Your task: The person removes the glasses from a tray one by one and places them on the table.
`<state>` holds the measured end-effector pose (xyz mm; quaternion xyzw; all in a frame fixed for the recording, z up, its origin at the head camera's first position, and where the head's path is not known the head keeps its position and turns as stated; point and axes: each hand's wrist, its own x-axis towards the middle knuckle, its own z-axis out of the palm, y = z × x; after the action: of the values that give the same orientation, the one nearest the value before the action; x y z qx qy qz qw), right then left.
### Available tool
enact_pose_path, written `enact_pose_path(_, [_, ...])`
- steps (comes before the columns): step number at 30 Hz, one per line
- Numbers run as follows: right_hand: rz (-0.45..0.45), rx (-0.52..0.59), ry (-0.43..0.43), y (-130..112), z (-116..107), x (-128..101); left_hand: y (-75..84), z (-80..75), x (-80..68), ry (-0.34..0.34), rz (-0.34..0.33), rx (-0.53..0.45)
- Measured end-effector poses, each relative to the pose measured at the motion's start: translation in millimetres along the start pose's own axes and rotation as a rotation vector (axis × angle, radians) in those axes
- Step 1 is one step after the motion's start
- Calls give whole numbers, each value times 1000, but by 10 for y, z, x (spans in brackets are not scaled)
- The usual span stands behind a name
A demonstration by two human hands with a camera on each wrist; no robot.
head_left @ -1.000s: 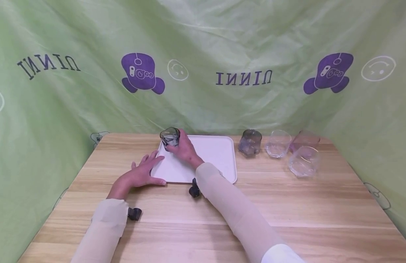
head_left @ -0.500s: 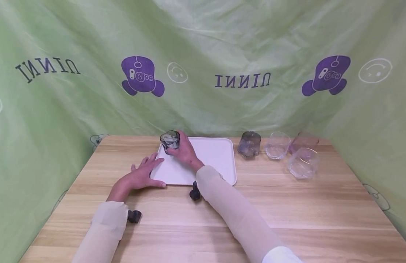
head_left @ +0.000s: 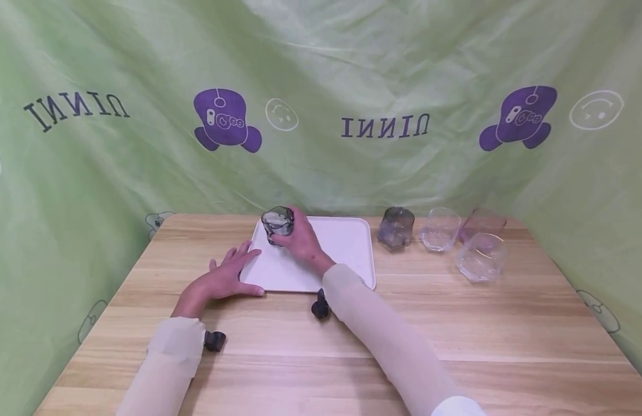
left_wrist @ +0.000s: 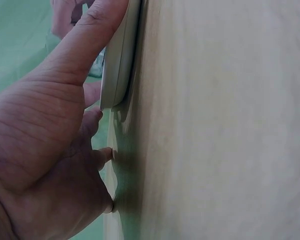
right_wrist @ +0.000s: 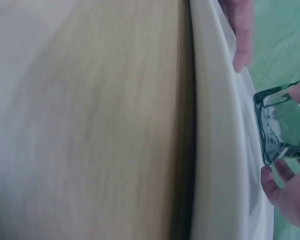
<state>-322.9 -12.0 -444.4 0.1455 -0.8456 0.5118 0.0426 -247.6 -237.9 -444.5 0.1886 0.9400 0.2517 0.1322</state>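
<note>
The right hand (head_left: 300,240) grasps the dark glass (head_left: 277,223) with curled fingers at the far left corner of the white tray (head_left: 347,254), which the flat, released left hand (head_left: 224,279) steadies, so setting it down gently and upright seems best.

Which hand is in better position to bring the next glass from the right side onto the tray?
Probably the right hand: it is nearer the four glasses, though it now grips the dark glass. The left hand rests on the tray's left edge.
</note>
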Motion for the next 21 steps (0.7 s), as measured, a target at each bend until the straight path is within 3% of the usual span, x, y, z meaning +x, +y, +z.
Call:
enact_pose_path(8, [-54,-5,32,14,-220,-66,-35,11,30,-2,0,11])
enact_pose_path(21, [-25,3,64,-17,-601,-311,-17,7,11,-3,3,-19])
